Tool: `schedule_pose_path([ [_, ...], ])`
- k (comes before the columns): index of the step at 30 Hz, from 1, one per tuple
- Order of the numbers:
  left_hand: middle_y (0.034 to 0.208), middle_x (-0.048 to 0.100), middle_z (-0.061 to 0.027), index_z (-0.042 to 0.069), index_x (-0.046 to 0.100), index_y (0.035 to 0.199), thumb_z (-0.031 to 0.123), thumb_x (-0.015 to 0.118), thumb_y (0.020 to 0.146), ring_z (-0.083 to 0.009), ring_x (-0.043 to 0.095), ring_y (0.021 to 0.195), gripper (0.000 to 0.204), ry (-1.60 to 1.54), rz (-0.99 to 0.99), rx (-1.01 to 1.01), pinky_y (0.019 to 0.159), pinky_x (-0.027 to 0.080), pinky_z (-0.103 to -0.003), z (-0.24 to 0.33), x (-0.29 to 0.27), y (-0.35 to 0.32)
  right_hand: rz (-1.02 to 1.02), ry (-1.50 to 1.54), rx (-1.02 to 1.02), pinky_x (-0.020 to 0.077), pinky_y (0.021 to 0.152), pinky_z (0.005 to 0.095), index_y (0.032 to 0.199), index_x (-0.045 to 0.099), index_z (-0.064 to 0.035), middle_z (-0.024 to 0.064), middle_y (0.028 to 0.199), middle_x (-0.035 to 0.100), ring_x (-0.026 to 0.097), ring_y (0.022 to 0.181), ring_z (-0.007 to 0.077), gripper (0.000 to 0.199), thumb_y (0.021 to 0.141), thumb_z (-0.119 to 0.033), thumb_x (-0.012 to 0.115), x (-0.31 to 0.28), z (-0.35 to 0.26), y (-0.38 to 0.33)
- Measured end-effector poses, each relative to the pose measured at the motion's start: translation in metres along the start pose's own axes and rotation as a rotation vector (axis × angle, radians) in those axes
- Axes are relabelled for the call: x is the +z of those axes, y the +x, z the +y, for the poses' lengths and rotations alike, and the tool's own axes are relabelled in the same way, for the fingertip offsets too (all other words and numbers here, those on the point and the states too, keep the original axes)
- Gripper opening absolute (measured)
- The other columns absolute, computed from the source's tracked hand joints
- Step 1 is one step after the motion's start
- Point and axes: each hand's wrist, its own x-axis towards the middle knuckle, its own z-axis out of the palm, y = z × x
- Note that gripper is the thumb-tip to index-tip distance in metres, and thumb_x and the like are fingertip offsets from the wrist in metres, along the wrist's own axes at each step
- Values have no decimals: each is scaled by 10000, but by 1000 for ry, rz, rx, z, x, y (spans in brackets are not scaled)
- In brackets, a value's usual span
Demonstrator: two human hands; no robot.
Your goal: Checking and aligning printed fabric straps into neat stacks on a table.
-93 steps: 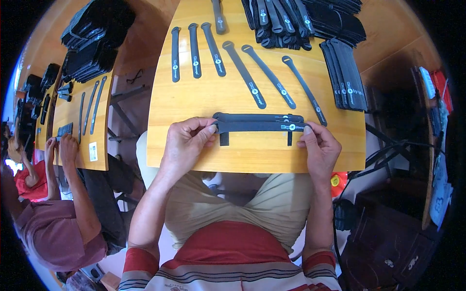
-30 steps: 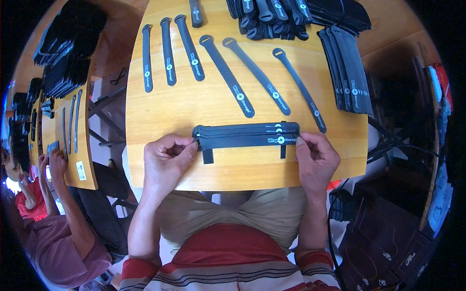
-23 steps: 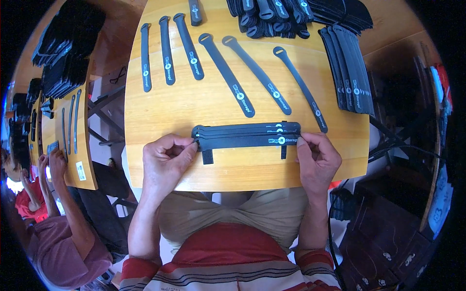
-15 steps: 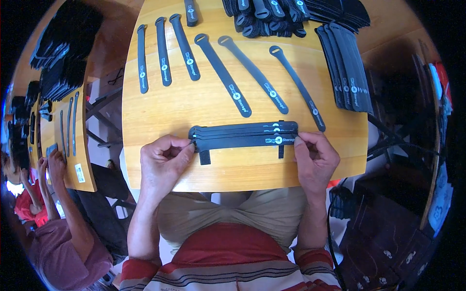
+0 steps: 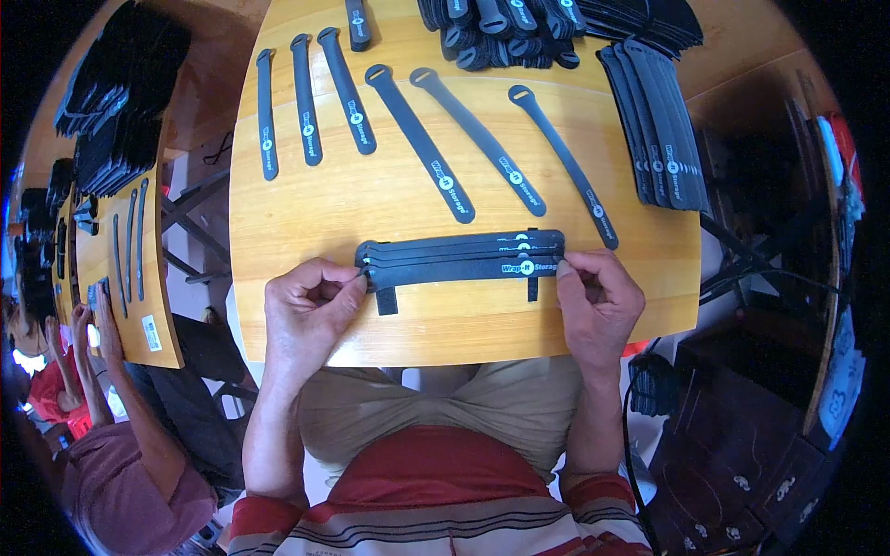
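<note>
A flat bundle of black straps [image 5: 461,259] lies crosswise near the front edge of the wooden table [image 5: 306,213]. Two short black strips poke out from under it toward me. My left hand [image 5: 311,310] pinches the bundle's left end between thumb and fingers. At the other end, my right hand [image 5: 598,301] pinches the top strap's tip beside its white print.
Several single black straps [image 5: 422,139] lie spread out farther back, with a stack of straps [image 5: 658,125] at the right and a pile of folded ones [image 5: 505,28] along the far edge. At the left, another person [image 5: 102,435] works at a second wooden table [image 5: 125,269].
The view shifted slightly; both hands stay pinched on the ends of the strap bundle. Since three seconds ago the bundle looks thicker, with more straps in it.
</note>
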Motion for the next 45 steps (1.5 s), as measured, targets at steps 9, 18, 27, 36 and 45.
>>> schedule_pose_path([
  [9, 747, 683, 7, -11, 742, 915, 6, 749, 907, -16, 574, 642, 21, 13, 8, -15, 579, 465, -178, 3, 1, 0, 10, -74, -101, 463, 550, 243, 905, 688, 15, 76, 787, 639, 601, 640, 103, 58, 856, 46, 699, 1, 1, 1],
  [18, 734, 685, 2, -21, 744, 918, 6, 745, 907, -18, 568, 628, 29, 12, 18, -44, 572, 459, -178, 0, -1, 1, 9, -148, -145, 476, 555, 259, 899, 681, 12, 91, 791, 645, 615, 636, 126, 70, 846, 54, 703, 4, -1, 3],
  [27, 738, 685, 3, -27, 740, 924, -12, 742, 900, -19, 566, 638, 29, -8, 9, -12, 583, 457, -186, 1, 1, 0, 4, -170, -147, 478, 568, 263, 905, 676, 20, 95, 795, 641, 614, 645, 129, 77, 842, 55, 703, 2, -3, 2],
  [36, 758, 696, 0, -29, 733, 905, -15, 745, 886, -20, 578, 663, 27, 13, -1, -26, 593, 464, -183, 3, 0, 2, 12, -81, -80, 450, 576, 226, 917, 678, 27, 59, 811, 626, 575, 664, 80, 63, 865, 60, 690, 4, -1, 1],
  [45, 744, 697, -1, -24, 733, 886, -10, 745, 887, -16, 574, 644, 19, 51, -14, 7, 576, 469, -190, 2, -2, 2, 7, -92, -54, 430, 563, 223, 916, 683, 23, 51, 791, 607, 552, 648, 78, 64, 864, 58, 690, 3, -2, 0],
])
